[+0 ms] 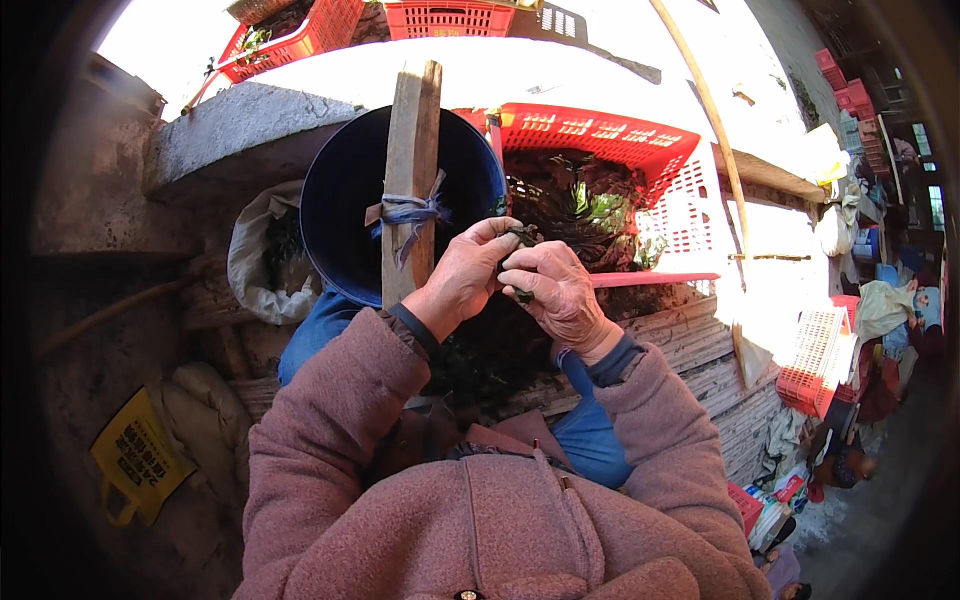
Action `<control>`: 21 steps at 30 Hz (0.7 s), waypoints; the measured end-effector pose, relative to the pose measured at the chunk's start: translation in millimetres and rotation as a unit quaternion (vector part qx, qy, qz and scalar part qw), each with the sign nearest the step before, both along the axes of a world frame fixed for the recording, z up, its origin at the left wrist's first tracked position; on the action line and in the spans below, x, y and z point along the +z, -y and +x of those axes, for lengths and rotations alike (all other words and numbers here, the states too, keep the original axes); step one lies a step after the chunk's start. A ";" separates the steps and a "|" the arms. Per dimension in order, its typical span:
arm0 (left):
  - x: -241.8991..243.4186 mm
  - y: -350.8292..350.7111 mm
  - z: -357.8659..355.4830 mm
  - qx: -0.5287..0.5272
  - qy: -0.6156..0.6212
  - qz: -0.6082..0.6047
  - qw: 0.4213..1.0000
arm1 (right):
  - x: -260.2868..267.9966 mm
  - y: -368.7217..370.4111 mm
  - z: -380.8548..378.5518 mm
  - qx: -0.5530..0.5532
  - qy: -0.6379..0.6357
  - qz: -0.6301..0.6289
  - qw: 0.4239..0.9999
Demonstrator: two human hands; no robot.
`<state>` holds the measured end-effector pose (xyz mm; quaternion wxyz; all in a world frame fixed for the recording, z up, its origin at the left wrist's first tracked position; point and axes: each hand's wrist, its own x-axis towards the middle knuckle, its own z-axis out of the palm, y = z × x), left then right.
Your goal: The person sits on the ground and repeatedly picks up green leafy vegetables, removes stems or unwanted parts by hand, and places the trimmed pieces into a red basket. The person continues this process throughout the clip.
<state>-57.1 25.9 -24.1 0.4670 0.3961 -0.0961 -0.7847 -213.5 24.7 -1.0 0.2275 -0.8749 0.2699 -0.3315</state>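
My left hand (474,264) and my right hand (556,294) meet in front of me, pinching a small dark green leafy piece (527,236) between their fingertips. Part of the piece is hidden by the fingers. Just beyond them stands a dark blue plastic barrel (341,202). A wooden board (411,127) lies across its mouth, with a blue cloth strip (409,211) tied round it. To the right of the barrel, a red plastic crate (600,124) holds dark, limp plant matter (574,217) with some brighter green leaves (606,211).
A white woven sack (251,259) with dark contents stands left of the barrel. Behind runs a pale concrete ledge (300,105), with more red crates (450,21) beyond. A long wooden pole (709,105) leans at right. A yellow bag (139,457) lies lower left. Several people sit far right.
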 end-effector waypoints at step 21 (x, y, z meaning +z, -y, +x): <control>0.3 -6.6 -1.5 -0.037 0.516 -0.467 0.717 | -7.1 5.2 -7.9 -0.237 0.249 0.588 0.732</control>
